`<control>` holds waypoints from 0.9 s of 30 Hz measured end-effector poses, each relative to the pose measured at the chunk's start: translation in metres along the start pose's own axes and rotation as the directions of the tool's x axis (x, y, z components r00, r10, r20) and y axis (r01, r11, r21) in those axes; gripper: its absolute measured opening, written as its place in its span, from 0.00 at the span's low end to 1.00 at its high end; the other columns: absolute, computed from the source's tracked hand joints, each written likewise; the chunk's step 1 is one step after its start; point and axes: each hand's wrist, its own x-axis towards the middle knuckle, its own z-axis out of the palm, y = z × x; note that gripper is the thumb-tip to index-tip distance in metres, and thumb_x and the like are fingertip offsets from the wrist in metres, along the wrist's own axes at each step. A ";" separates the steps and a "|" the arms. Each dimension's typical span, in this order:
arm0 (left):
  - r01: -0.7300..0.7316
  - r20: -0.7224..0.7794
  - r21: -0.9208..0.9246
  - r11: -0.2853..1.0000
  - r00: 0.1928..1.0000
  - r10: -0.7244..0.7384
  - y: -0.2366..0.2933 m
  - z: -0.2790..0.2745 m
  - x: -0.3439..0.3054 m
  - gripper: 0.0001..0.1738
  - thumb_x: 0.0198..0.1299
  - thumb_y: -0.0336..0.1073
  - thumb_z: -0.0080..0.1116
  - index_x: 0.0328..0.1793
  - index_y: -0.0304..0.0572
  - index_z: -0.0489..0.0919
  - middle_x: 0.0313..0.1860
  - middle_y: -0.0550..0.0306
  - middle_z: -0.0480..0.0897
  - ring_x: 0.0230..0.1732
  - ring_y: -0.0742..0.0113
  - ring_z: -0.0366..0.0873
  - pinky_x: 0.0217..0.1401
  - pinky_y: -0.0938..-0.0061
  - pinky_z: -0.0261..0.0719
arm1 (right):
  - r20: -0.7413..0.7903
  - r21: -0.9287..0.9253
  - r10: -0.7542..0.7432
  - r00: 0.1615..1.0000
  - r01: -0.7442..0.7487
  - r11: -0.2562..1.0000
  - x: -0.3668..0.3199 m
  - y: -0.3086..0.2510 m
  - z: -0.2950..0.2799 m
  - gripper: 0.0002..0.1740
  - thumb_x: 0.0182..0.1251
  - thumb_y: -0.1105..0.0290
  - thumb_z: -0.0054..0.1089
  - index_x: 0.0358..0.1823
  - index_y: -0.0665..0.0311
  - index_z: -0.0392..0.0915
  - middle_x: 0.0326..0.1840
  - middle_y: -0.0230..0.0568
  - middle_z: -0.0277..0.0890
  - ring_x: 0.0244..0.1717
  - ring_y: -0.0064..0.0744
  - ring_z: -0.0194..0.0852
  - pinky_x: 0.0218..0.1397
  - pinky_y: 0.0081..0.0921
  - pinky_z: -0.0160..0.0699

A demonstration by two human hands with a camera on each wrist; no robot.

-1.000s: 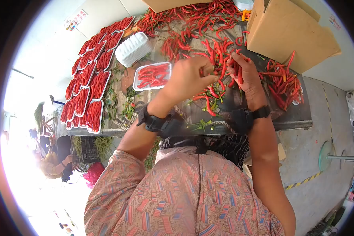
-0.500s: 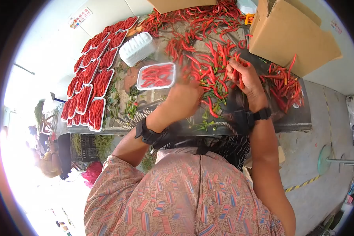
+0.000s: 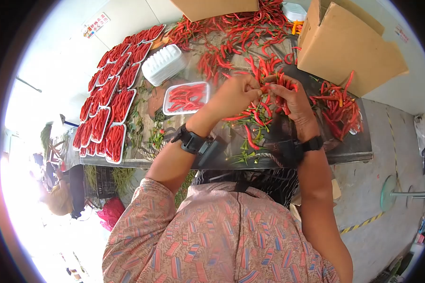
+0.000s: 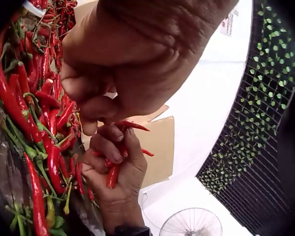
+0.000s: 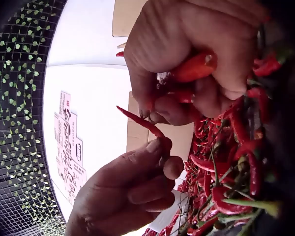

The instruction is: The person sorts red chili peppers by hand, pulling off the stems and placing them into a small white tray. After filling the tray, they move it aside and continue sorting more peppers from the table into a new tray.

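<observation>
My left hand (image 3: 238,94) pinches one red chili (image 5: 140,123) between thumb and fingers, right beside my right hand (image 3: 293,96). Several red chilies, one of them a stemless orange-red chili (image 5: 196,67), are gripped in the curled fingers of the right hand; their ends stick out in the left wrist view too. Below both hands spreads a pile of loose chilies (image 4: 37,113), many with green stems. Left of the left hand lies a white foam tray (image 3: 166,106) partly covered with red chilies.
Filled chili trays (image 3: 120,106) stand in rows at the table's left. A stack of white trays (image 3: 163,66) sits behind the part-filled one. At the right are a cardboard box (image 3: 349,52) and a heap of chilies (image 3: 337,106). Cut green stems (image 3: 243,153) litter the front edge.
My left hand moved down to the loose chilies near the table's front, then back up to the right hand with a chili pinched. The right hand stays nearly in place, holding its chilies.
</observation>
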 end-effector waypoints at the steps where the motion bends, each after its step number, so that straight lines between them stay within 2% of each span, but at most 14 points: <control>1: 0.001 0.003 0.000 1.000 1.000 -0.001 0.002 0.000 0.001 0.08 0.62 0.33 0.60 0.38 0.34 0.78 0.26 0.57 0.81 0.28 0.73 0.77 0.31 0.74 0.74 | 0.027 0.001 -0.008 1.000 0.008 1.000 0.000 0.001 -0.002 0.12 0.62 0.72 0.61 0.47 0.65 0.82 0.34 0.31 0.82 0.25 0.13 0.73 0.24 0.12 0.68; 3: 0.115 -0.008 -0.037 0.993 0.993 -0.115 0.008 0.000 0.001 0.07 0.63 0.32 0.59 0.37 0.33 0.78 0.26 0.59 0.82 0.27 0.77 0.76 0.29 0.78 0.74 | 0.022 -0.052 0.000 1.000 0.001 0.999 0.000 0.001 -0.003 0.12 0.63 0.71 0.61 0.47 0.65 0.82 0.34 0.31 0.82 0.25 0.13 0.73 0.24 0.12 0.68; 11: 0.112 0.027 0.030 0.993 0.993 -0.113 0.006 0.003 -0.001 0.08 0.62 0.32 0.60 0.33 0.34 0.80 0.26 0.61 0.82 0.25 0.78 0.75 0.27 0.78 0.73 | -0.088 -0.046 -0.043 0.995 0.039 0.998 -0.001 -0.002 0.004 0.10 0.64 0.71 0.59 0.44 0.66 0.82 0.33 0.32 0.82 0.23 0.15 0.72 0.23 0.14 0.68; 13: 0.104 0.020 0.078 0.991 0.994 -0.106 0.012 0.005 -0.005 0.08 0.62 0.32 0.60 0.32 0.34 0.80 0.25 0.61 0.81 0.25 0.79 0.75 0.27 0.78 0.72 | -0.088 -0.019 -0.051 0.995 0.049 0.999 -0.001 -0.002 0.006 0.11 0.67 0.67 0.62 0.44 0.67 0.79 0.26 0.29 0.76 0.22 0.13 0.69 0.22 0.12 0.64; 15: -0.087 0.029 0.220 0.971 0.996 0.083 0.022 0.006 -0.011 0.08 0.61 0.32 0.61 0.32 0.34 0.80 0.23 0.61 0.81 0.24 0.80 0.73 0.27 0.78 0.72 | -0.102 -0.047 -0.044 0.994 0.039 0.998 0.001 -0.001 0.002 0.10 0.66 0.68 0.61 0.43 0.66 0.80 0.28 0.30 0.78 0.22 0.14 0.70 0.23 0.13 0.66; 16: -0.086 0.030 0.220 0.972 0.996 0.082 0.026 0.007 -0.012 0.08 0.61 0.32 0.61 0.32 0.34 0.80 0.23 0.61 0.81 0.24 0.80 0.73 0.27 0.78 0.72 | -0.116 -0.075 -0.036 0.993 0.028 0.997 0.002 0.000 0.000 0.09 0.65 0.68 0.61 0.42 0.65 0.81 0.29 0.31 0.80 0.23 0.16 0.72 0.24 0.14 0.68; 17: -0.175 0.035 0.151 0.973 0.985 0.171 0.030 0.008 -0.014 0.08 0.60 0.32 0.62 0.32 0.34 0.80 0.23 0.60 0.80 0.24 0.80 0.73 0.27 0.78 0.72 | -0.116 -0.074 -0.034 0.993 0.025 0.997 0.005 0.003 -0.003 0.09 0.65 0.68 0.61 0.42 0.65 0.81 0.29 0.31 0.80 0.23 0.16 0.72 0.24 0.14 0.68; 18: -0.260 0.033 0.081 0.962 0.965 0.258 0.034 0.009 -0.015 0.08 0.59 0.32 0.63 0.32 0.33 0.80 0.22 0.60 0.80 0.24 0.80 0.72 0.27 0.78 0.71 | -0.182 0.020 -0.019 0.983 0.023 1.000 0.009 0.008 -0.006 0.09 0.67 0.67 0.61 0.41 0.66 0.80 0.27 0.32 0.78 0.22 0.17 0.70 0.23 0.15 0.66; 19: -0.256 0.033 0.079 0.963 0.967 0.254 0.039 0.007 -0.016 0.08 0.59 0.32 0.63 0.32 0.33 0.80 0.22 0.60 0.80 0.24 0.80 0.72 0.27 0.78 0.71 | -0.247 0.114 0.003 0.969 0.026 0.993 0.012 0.012 -0.009 0.10 0.68 0.65 0.62 0.39 0.66 0.79 0.25 0.32 0.75 0.21 0.19 0.69 0.22 0.16 0.63; 21: -0.102 -0.081 0.083 0.991 0.991 0.109 0.045 -0.002 -0.016 0.07 0.58 0.32 0.63 0.33 0.34 0.81 0.23 0.60 0.81 0.26 0.80 0.73 0.29 0.79 0.72 | -0.248 0.229 0.006 0.969 0.053 0.972 0.014 0.015 -0.018 0.09 0.68 0.65 0.62 0.37 0.65 0.78 0.25 0.33 0.75 0.21 0.20 0.70 0.21 0.17 0.63; 23: -0.092 -0.094 0.130 0.987 0.990 0.105 0.036 -0.016 -0.015 0.06 0.57 0.33 0.63 0.34 0.37 0.81 0.23 0.58 0.81 0.26 0.77 0.75 0.31 0.77 0.74 | -0.244 0.342 0.002 0.970 0.084 0.936 0.014 0.016 -0.021 0.09 0.68 0.65 0.61 0.36 0.64 0.78 0.24 0.34 0.75 0.21 0.22 0.70 0.21 0.17 0.62; 25: -0.035 -0.107 0.402 0.915 0.991 0.084 0.034 -0.027 -0.017 0.07 0.55 0.34 0.64 0.35 0.39 0.82 0.25 0.53 0.82 0.26 0.67 0.79 0.32 0.73 0.76 | -0.277 0.391 0.040 0.960 0.074 0.918 0.014 0.015 -0.019 0.10 0.70 0.63 0.59 0.34 0.62 0.77 0.25 0.36 0.75 0.22 0.23 0.71 0.20 0.17 0.61; 26: -0.109 -0.065 0.505 0.856 0.984 0.164 0.016 -0.032 -0.017 0.11 0.56 0.32 0.63 0.44 0.39 0.81 0.27 0.55 0.82 0.28 0.73 0.79 0.32 0.73 0.75 | -0.276 0.392 0.038 0.960 0.076 0.917 0.014 0.015 -0.020 0.10 0.70 0.63 0.59 0.34 0.62 0.77 0.25 0.36 0.75 0.22 0.23 0.71 0.20 0.17 0.61; 27: -0.110 -0.065 0.506 0.856 0.984 0.165 0.011 -0.032 -0.020 0.11 0.56 0.32 0.63 0.44 0.39 0.81 0.27 0.55 0.82 0.28 0.73 0.79 0.32 0.73 0.75 | -0.244 0.417 0.031 0.969 0.076 0.906 0.013 0.014 -0.021 0.10 0.69 0.64 0.60 0.35 0.62 0.77 0.27 0.38 0.78 0.22 0.22 0.72 0.23 0.17 0.66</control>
